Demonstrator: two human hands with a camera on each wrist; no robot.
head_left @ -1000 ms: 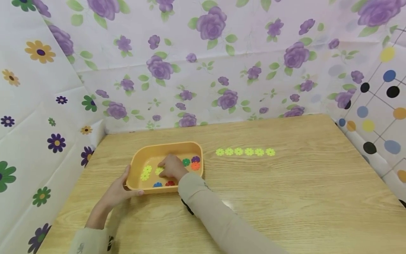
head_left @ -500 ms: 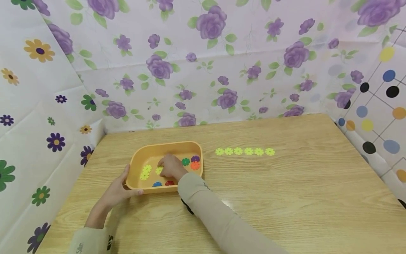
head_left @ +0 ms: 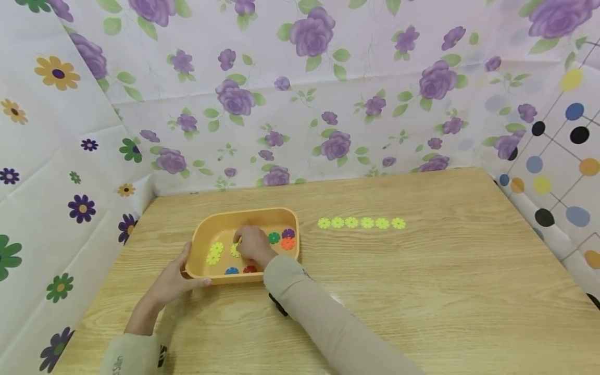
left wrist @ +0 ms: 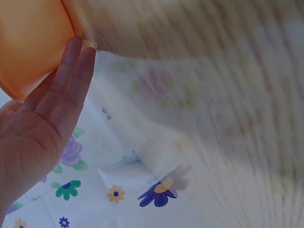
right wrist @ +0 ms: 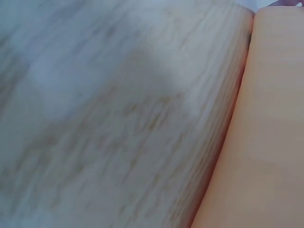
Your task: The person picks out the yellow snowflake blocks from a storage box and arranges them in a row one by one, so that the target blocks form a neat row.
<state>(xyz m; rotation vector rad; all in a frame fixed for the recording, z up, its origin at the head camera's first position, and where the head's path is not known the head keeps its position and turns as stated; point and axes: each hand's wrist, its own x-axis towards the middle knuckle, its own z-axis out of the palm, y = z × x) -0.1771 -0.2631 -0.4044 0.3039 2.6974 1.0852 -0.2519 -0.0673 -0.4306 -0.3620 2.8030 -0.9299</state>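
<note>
An orange-yellow plastic tray (head_left: 290, 219) stands on the table at left of centre in the head view. My left hand (head_left: 171, 281) holds its near left corner, the thumb along the front wall and the fingers along the left side. The left wrist view has these fingers (left wrist: 69, 71) against the tray's outer wall. Inside the tray, my right hand (head_left: 254, 244) has its fingers bent down at the right edge of a yellow flower-shaped disc (head_left: 235, 250), partly covering it. The right thumb is hidden. Two more yellow discs (head_left: 215, 253) lie to its left.
Also in the tray are a green disc (head_left: 274, 238), a purple disc (head_left: 288, 234), an orange disc (head_left: 288, 244), a blue disc (head_left: 232, 271) and a red disc (head_left: 250, 269). A row of several yellow discs (head_left: 351, 222) lies on the wooden table (head_left: 422, 291). Patterned sheets hang behind.
My right fingers have drawn in slightly at the yellow disc's right edge, and the thumb has gone out of sight. The left hand and tray have stayed put.
</note>
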